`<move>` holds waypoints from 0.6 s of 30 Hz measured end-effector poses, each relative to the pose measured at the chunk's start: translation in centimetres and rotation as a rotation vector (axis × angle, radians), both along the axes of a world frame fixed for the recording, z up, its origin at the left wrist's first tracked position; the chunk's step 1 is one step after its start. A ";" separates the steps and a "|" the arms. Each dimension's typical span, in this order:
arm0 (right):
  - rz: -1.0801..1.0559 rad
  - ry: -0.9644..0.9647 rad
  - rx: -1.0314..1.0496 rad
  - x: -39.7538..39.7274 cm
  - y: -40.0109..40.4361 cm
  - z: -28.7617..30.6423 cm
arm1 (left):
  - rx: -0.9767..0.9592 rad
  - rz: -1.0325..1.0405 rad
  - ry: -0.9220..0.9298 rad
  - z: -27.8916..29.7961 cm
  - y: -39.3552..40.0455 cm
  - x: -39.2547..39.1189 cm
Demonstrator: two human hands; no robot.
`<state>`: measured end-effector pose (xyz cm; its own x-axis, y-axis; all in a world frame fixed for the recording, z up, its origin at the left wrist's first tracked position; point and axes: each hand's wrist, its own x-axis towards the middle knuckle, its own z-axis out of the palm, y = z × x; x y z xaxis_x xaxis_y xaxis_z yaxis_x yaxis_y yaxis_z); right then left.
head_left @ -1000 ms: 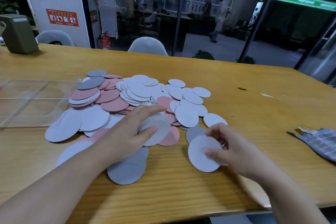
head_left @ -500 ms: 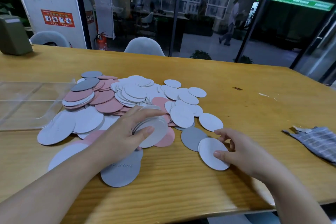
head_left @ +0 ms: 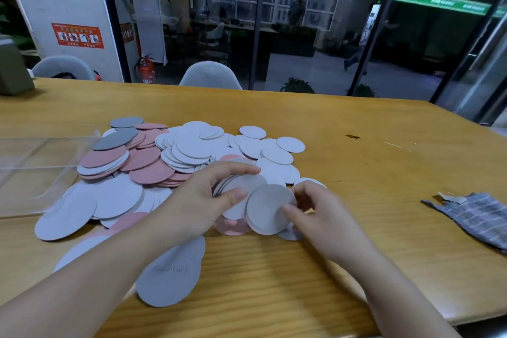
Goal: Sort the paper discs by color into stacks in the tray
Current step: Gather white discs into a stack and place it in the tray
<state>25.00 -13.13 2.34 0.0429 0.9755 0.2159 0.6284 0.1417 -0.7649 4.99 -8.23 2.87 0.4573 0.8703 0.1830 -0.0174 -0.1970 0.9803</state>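
A loose pile of white, pink and grey paper discs (head_left: 153, 162) covers the middle of the wooden table. My left hand (head_left: 197, 200) grips a small stack of white discs (head_left: 236, 186) between thumb and fingers, held just above the pile. My right hand (head_left: 315, 211) pinches one white disc (head_left: 267, 208) and holds it tilted against the right side of that stack. A large grey disc (head_left: 170, 274) lies near the front, partly under my left wrist. The clear plastic tray (head_left: 33, 170) sits at the left with no discs visible in it.
A grey checked cloth (head_left: 477, 217) lies at the right edge of the table (head_left: 356, 173). A dark green box (head_left: 13, 71) stands at the far left corner. Two grey chairs (head_left: 210, 75) stand behind the table, in front of glass walls.
My right hand lifted the white disc off the table and brought it left, up to the stack in my left hand. The grey disc beside it is now hidden.
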 end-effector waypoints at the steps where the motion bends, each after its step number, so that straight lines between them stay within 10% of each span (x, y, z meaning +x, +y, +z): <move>1: -0.026 0.016 0.011 -0.3 0.3 0.0 | -0.013 -0.003 -0.011 -0.1 0.1 0.1; 12: 0.014 0.100 0.008 -1.6 1.8 -0.1 | 0.073 0.038 0.070 -1.6 0.2 -0.8; 18: -0.134 -0.373 -0.093 2.9 3.4 0.7 | 0.065 0.061 -0.010 -1.7 0.3 -1.4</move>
